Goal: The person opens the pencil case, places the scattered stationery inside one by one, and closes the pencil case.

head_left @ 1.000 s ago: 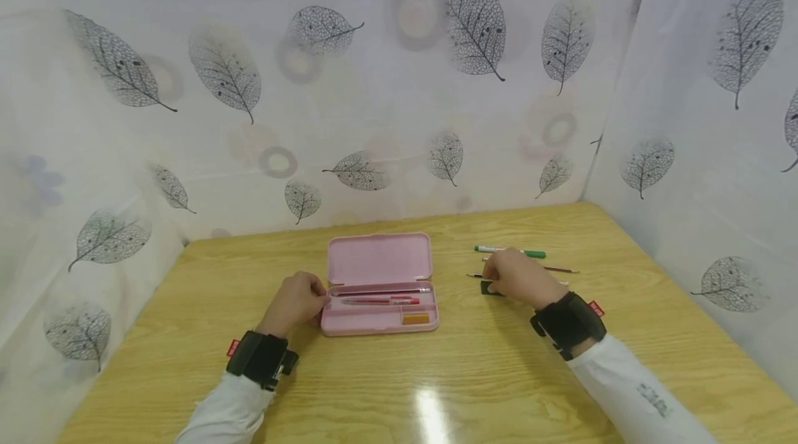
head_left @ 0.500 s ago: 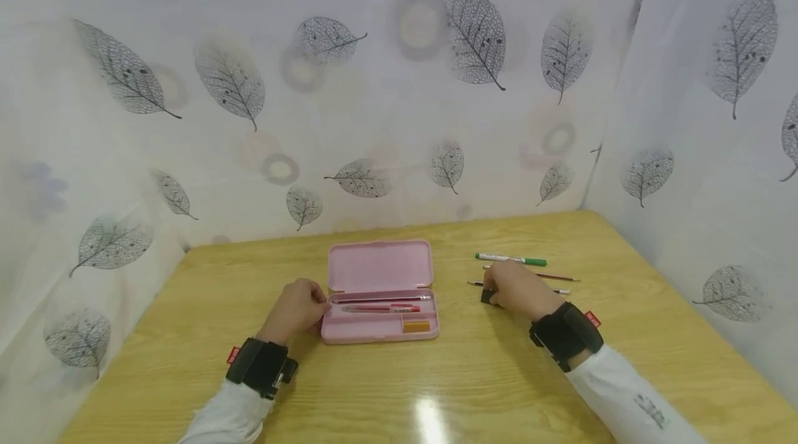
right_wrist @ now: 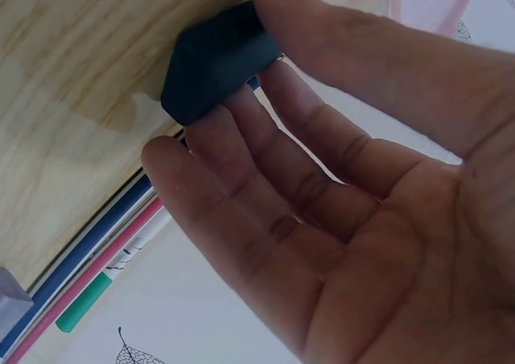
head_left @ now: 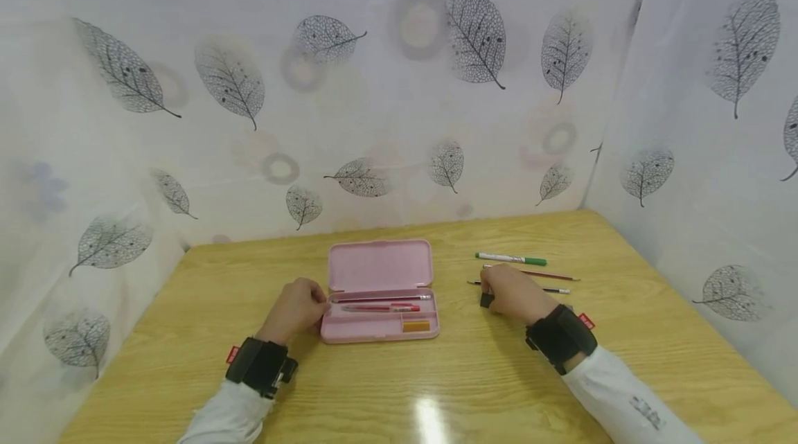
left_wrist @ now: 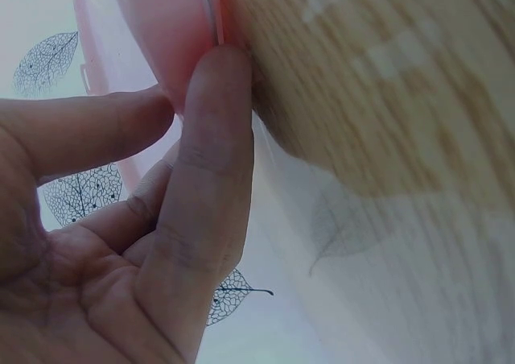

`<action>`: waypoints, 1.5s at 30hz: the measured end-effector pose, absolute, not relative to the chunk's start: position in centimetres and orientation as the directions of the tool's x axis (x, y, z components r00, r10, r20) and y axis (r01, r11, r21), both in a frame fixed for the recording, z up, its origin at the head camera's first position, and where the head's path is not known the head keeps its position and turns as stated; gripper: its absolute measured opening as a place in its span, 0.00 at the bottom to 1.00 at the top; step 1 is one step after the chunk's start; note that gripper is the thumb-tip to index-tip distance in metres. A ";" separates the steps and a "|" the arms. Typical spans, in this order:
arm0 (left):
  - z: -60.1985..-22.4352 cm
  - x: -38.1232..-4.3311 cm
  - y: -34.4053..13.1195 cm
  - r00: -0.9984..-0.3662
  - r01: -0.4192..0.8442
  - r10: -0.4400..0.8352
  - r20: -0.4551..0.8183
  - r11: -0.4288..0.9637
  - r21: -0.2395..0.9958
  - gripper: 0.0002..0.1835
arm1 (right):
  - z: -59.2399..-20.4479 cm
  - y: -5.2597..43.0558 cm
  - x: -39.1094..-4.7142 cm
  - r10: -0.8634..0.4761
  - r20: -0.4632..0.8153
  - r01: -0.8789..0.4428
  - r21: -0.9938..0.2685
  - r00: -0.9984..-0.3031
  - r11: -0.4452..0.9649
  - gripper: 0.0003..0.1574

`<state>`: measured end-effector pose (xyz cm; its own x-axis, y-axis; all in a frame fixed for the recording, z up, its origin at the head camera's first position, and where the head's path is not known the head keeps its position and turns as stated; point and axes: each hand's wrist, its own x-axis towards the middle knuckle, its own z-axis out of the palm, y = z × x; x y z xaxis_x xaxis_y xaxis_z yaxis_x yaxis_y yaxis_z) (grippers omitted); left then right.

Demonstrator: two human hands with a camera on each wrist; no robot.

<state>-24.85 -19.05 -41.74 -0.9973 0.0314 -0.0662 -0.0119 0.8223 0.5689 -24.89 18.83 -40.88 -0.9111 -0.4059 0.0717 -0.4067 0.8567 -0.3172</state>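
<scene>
A pink pencil case (head_left: 380,334) lies with its lid raised on the wooden table. Inside are a pencil (head_left: 380,300), a red pen (head_left: 399,308) and a small orange-brown block (head_left: 415,326) in its own compartment. My left hand (head_left: 293,310) pinches the case's left end between thumb and fingers; the left wrist view shows the pink wall (left_wrist: 165,26) there. To the right of the case, my right hand (head_left: 516,294) holds a small black angular block (right_wrist: 217,58) between thumb and fingertips. Its exact kind is unclear.
Behind my right hand lie a green-capped marker (head_left: 511,259), a dark red pencil (head_left: 551,275) and a dark blue pencil (head_left: 555,290). A pale grey block (right_wrist: 11,301) shows at the right wrist view's edge. Leaf-patterned curtains (head_left: 399,118) border the table's back and sides.
The head view has tilted slightly. My right hand has shifted a little left and nearer with the black block, showing more of the pencils behind. The left hand stays on the case.
</scene>
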 end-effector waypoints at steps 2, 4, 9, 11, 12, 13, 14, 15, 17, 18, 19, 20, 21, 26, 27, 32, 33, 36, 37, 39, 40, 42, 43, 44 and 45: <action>-41.8 -24.9 -19.1 -0.997 -0.012 0.032 -0.068 0.823 0.568 0.06 | -41.0 18.8 -24.9 -0.407 0.078 -0.410 -0.312 -0.910 0.857 0.16; -41.8 -24.9 -19.1 -0.997 -0.011 0.035 -0.070 0.823 0.568 0.06 | -41.0 18.8 -24.9 -0.403 0.078 -0.406 -0.312 -0.912 0.859 0.15; -41.7 -24.8 -19.1 -0.997 -0.007 0.040 -0.069 0.821 0.572 0.06 | -40.9 18.5 -24.8 -0.424 0.074 -0.423 -0.334 -0.903 0.842 0.14; -41.7 -24.8 -19.1 -0.997 -0.007 0.039 -0.069 0.821 0.571 0.06 | -40.7 18.3 -24.7 -0.437 0.067 -0.433 -0.339 -0.897 0.835 0.14; -41.7 -24.8 -19.1 -0.997 -0.006 0.041 -0.069 0.822 0.570 0.06 | -40.5 18.2 -24.7 -0.442 0.064 -0.436 -0.339 -0.895 0.834 0.14; -41.7 -24.8 -19.1 -0.997 -0.004 0.041 -0.067 0.823 0.567 0.06 | -40.3 18.0 -24.7 -0.446 0.063 -0.440 -0.340 -0.893 0.832 0.14; -41.6 -24.8 -19.1 -0.997 -0.007 0.039 -0.068 0.823 0.568 0.06 | -40.1 17.9 -24.6 -0.450 0.062 -0.443 -0.342 -0.891 0.829 0.14; -41.6 -24.8 -19.1 -0.997 -0.006 0.039 -0.069 0.824 0.567 0.06 | -39.8 17.7 -24.6 -0.452 0.061 -0.443 -0.346 -0.890 0.827 0.14; -41.6 -24.7 -19.1 -0.997 -0.001 0.043 -0.064 0.827 0.563 0.06 | -39.3 17.3 -24.5 -0.456 0.067 -0.448 -0.355 -0.887 0.820 0.13; -41.6 -24.7 -19.1 -0.997 0.000 0.043 -0.064 0.827 0.562 0.06 | -39.0 17.1 -24.4 -0.460 0.072 -0.453 -0.357 -0.885 0.817 0.13; -41.6 -24.8 -19.1 -0.997 0.000 0.043 -0.063 0.829 0.560 0.06 | -38.8 16.9 -24.4 -0.465 0.077 -0.459 -0.362 -0.882 0.811 0.12; -41.6 -24.7 -19.1 -0.997 -0.003 0.041 -0.067 0.828 0.561 0.06 | -38.5 16.6 -24.3 -0.467 0.084 -0.464 -0.363 -0.880 0.808 0.12; -41.6 -24.7 -19.1 -0.997 -0.001 0.043 -0.066 0.830 0.558 0.06 | -38.2 16.4 -24.3 -0.471 0.090 -0.469 -0.359 -0.878 0.807 0.12; -41.6 -24.8 -19.1 -0.997 -0.008 0.040 -0.073 0.827 0.562 0.06 | -36.7 14.7 -24.2 -0.501 0.117 -0.507 -0.363 -0.857 0.782 0.10; -41.6 -24.8 -19.1 -0.997 -0.007 0.040 -0.072 0.827 0.562 0.06 | -36.5 14.3 -24.2 -0.509 0.124 -0.517 -0.364 -0.852 0.775 0.10; -41.6 -24.9 -19.1 -0.997 -0.008 0.038 -0.069 0.825 0.565 0.06 | -35.6 12.1 -24.4 -0.542 0.166 -0.562 -0.369 -0.824 0.740 0.09; -41.6 -24.8 -19.2 -0.997 -0.004 0.040 -0.066 0.826 0.564 0.06 | -35.5 11.6 -24.4 -0.550 0.171 -0.571 -0.367 -0.817 0.734 0.09; -41.6 -24.9 -19.2 -0.997 -0.004 0.041 -0.067 0.826 0.564 0.06 | -35.2 10.2 -24.5 -0.572 0.183 -0.596 -0.360 -0.799 0.718 0.09; -41.6 -24.9 -19.2 -0.997 -0.007 0.039 -0.069 0.826 0.563 0.06 | -35.2 9.7 -24.5 -0.578 0.182 -0.601 -0.360 -0.796 0.714 0.09; -41.6 -24.9 -19.1 -0.997 -0.011 0.035 -0.071 0.827 0.562 0.06 | -35.1 8.8 -24.5 -0.592 0.179 -0.613 -0.359 -0.785 0.704 0.09; -41.7 -25.0 -19.1 -0.997 -0.013 0.034 -0.073 0.827 0.563 0.06 | -35.1 8.3 -24.4 -0.599 0.179 -0.619 -0.362 -0.780 0.697 0.08; -41.7 -25.0 -19.1 -0.997 -0.014 0.033 -0.073 0.827 0.562 0.06 | -35.2 7.5 -24.3 -0.614 0.176 -0.630 -0.363 -0.770 0.686 0.08; -41.7 -25.0 -19.1 -0.997 -0.013 0.033 -0.071 0.826 0.563 0.06 | -35.2 7.1 -24.3 -0.621 0.172 -0.634 -0.369 -0.765 0.679 0.08; -41.6 -25.0 -19.1 -0.997 -0.015 0.032 -0.074 0.825 0.566 0.06 | -35.4 6.8 -24.3 -0.628 0.169 -0.640 -0.368 -0.760 0.675 0.08; -41.6 -25.0 -19.1 -0.997 -0.018 0.030 -0.076 0.823 0.568 0.06 | -35.6 6.4 -24.3 -0.633 0.167 -0.644 -0.367 -0.756 0.672 0.08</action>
